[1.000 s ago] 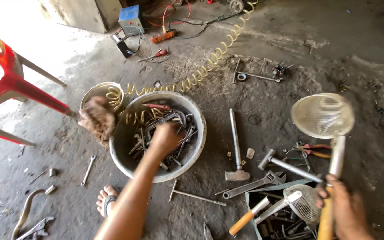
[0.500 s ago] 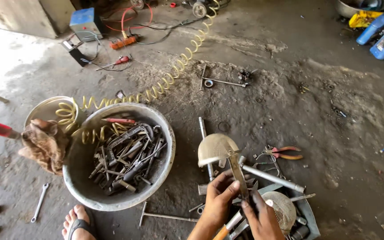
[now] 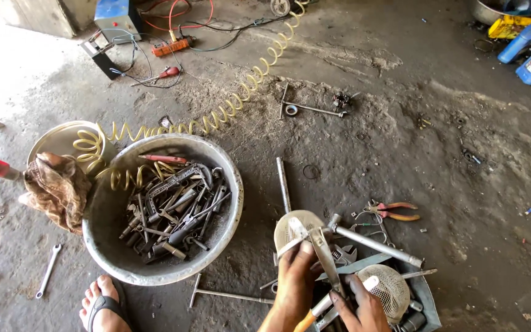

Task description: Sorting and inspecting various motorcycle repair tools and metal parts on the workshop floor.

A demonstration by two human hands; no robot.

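At the near edge, right of the big metal basin (image 3: 232,203) full of tools, the left hand (image 3: 295,284) has its fingers closed around a metal strainer (image 3: 296,230), and the right hand (image 3: 359,305) pinches a long flat tool (image 3: 327,255) that crosses it; a steel pipe (image 3: 373,244) and a second strainer (image 3: 388,289) lie just beside, red pliers (image 3: 394,211) farther right, a coiled yellow hose (image 3: 241,101) runs away far left

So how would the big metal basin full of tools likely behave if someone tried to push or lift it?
The basin is piled with spanners and other steel tools, so it would probably be heavy and drag on the gritty floor rather than slide. Its wide shape suggests little tipping risk. The coiled yellow hose draped over its rim may snag or tug along.
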